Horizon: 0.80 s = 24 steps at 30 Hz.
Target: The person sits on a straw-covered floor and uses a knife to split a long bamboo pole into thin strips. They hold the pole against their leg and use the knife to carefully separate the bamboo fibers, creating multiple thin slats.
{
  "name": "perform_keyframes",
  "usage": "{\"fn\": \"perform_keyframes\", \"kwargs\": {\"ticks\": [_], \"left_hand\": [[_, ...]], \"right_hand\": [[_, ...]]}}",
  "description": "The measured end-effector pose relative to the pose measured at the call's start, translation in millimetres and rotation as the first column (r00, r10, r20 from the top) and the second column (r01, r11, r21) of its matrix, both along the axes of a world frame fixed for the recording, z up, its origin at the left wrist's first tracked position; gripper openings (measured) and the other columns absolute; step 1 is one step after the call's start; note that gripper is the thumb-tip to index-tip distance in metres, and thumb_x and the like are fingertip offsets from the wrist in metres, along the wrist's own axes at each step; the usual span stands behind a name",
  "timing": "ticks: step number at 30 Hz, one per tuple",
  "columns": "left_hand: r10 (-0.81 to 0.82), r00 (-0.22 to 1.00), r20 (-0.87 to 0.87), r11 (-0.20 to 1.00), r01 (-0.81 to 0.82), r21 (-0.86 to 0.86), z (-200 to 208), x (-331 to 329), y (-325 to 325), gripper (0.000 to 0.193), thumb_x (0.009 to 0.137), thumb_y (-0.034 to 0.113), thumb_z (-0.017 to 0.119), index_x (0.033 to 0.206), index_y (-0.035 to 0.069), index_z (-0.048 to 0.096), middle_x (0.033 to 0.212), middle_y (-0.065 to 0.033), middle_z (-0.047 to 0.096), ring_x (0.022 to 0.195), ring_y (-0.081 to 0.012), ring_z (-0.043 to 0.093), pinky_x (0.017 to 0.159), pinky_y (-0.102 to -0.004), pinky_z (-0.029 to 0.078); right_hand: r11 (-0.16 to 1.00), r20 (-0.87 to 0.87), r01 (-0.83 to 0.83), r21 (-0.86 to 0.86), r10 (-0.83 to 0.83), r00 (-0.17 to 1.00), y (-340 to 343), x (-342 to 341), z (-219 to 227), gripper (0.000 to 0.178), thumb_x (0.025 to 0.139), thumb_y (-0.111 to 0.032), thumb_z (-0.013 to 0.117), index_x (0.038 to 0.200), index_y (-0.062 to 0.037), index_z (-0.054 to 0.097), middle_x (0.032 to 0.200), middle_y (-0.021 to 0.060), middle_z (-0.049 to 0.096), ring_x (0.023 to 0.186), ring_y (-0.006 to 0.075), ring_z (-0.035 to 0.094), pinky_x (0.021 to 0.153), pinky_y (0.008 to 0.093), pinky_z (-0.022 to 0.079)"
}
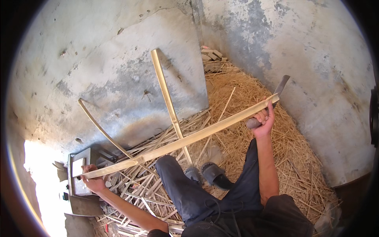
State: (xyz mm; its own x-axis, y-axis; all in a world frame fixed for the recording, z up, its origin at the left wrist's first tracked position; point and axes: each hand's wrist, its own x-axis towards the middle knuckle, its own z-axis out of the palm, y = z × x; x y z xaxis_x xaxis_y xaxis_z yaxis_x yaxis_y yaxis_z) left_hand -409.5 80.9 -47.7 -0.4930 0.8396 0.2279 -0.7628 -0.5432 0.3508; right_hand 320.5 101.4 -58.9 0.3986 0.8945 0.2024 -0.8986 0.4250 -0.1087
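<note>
A long, pale split-bamboo strip [205,132] stretches across in front of me, its left end lower than its right. My left hand [94,183] is closed around the strip's left end. In my right hand [264,123] is a knife [282,84] with a thick wooden handle; its dark blade sticks out beyond the strip's right end. The same hand's raised fingers touch the strip near that end. Part of the blade is hidden behind the bamboo, so I cannot tell whether its edge touches it.
Another bamboo strip [165,89] leans on the stained wall [118,59], with a thin curved one [103,129] further left. Split sticks [146,189] and a heap of shavings [292,158] cover the floor. Bricks [213,55] lie in the corner. A grey metal box [83,190] stands left.
</note>
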Motion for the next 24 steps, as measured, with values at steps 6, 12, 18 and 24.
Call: {"fn": "perform_keyframes", "kwargs": {"ticks": [6, 12, 18, 24], "left_hand": [[0.014, 0.856, -0.517, 0.719, -0.368, -0.590, 8.1, 75.4, 52.5, 0.072, 0.108, 0.053, 0.045, 0.159, 0.003, 0.035, 0.148, -0.0243, 0.052, 0.140, -0.0351, 0.048, 0.115, -0.0503, 0.039], [0.036, 0.072, -0.997, 0.714, -0.700, -0.024, 64.4, 224.0, 67.7, 0.055, 0.103, 0.036, 0.066, 0.147, 0.005, 0.054, 0.149, -0.0181, 0.056, 0.139, -0.0312, 0.051, 0.114, -0.0496, 0.043], [0.124, -0.178, -0.976, 0.915, 0.402, 0.043, 121.2, 422.9, 47.1, 0.073, 0.095, 0.037, 0.078, 0.151, 0.003, 0.047, 0.149, -0.0218, 0.054, 0.140, -0.0351, 0.052, 0.119, -0.0460, 0.039], [0.180, -0.175, -0.968, 0.802, 0.596, 0.041, 111.3, 514.3, 84.0, 0.071, 0.100, 0.036, 0.073, 0.155, 0.004, 0.042, 0.145, -0.0231, 0.058, 0.135, -0.0355, 0.057, 0.114, -0.0479, 0.045]], "right_hand": [[0.986, 0.088, 0.158, 0.046, -0.162, 0.983, -27.4, 77.2, 41.3, 0.035, 0.109, -0.029, 0.059, 0.132, -0.0031, 0.066, 0.055, -0.0098, 0.028, 0.041, 0.0027, 0.027, 0.042, 0.0202, 0.034], [0.939, 0.348, 0.315, 0.134, -0.343, 0.873, -49.5, 128.3, 100.4, 0.038, 0.110, -0.030, 0.058, 0.134, -0.0008, 0.061, 0.054, -0.0096, 0.027, 0.041, 0.0027, 0.027, 0.043, 0.0206, 0.034], [0.966, 0.552, 0.214, 0.146, -0.259, 0.793, -28.3, 101.1, 147.8, 0.042, 0.109, -0.030, 0.059, 0.134, 0.0028, 0.059, 0.053, -0.0098, 0.029, 0.040, 0.0026, 0.027, 0.042, 0.0212, 0.034], [0.988, 0.685, 0.097, 0.123, -0.155, 0.711, -0.4, 56.8, 171.5, 0.047, 0.109, -0.035, 0.060, 0.134, 0.0052, 0.057, 0.052, -0.0097, 0.030, 0.039, 0.0021, 0.028, 0.042, 0.0205, 0.033]]}}
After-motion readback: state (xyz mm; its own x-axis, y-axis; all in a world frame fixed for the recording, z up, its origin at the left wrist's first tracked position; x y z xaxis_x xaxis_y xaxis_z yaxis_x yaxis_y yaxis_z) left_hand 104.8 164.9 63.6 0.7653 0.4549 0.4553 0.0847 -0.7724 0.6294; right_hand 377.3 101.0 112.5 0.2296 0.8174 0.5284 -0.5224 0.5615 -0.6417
